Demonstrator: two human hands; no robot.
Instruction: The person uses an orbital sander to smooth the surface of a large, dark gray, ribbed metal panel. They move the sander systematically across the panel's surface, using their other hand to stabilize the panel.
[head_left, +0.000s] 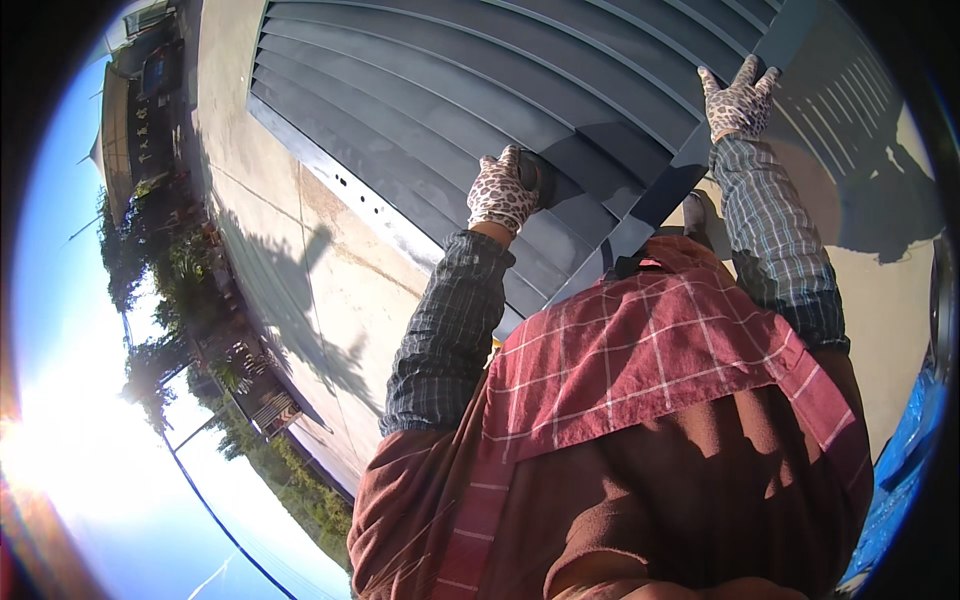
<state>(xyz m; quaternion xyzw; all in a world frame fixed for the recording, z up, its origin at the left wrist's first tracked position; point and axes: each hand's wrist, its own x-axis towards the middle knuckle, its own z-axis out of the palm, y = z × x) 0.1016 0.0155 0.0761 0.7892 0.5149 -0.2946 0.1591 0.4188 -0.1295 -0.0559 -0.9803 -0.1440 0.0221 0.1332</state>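
- Sunlit concrete ground point(230, 100) spreads under an outdoor scene, bent by the lens toward the black rim.
- On it, ahead of the person, a large grey slatted panel point(450, 100) fills the upper middle; its far end is cut off by the top edge, and whatever supports it is hidden.
- Its long, overlapping slats look smooth and matt, with cloudy lighter patches; a dark shadow crosses them near the hands.
- One side bar point(352, 190) glares almost white and has small dark holes; the near rail point(685, 165) is darker grey.
- Left hand point(503, 192), in a spotted glove, has its grip closed on a dark, rounded object point(541, 180) over the slats; shade makes its kind hard to tell.
- Right hand point(740, 100), gloved alike, has its grip open, fingers spread at the near rail; its palm is out of sight.
- Checked oversleeves point(450, 320) and a red checked cloth point(640, 350) hide the panel's nearest corner.
- Farther out, blue sheeting point(908, 450) is cropped at right; leftward, plants point(190, 260) blur beneath sun glare.
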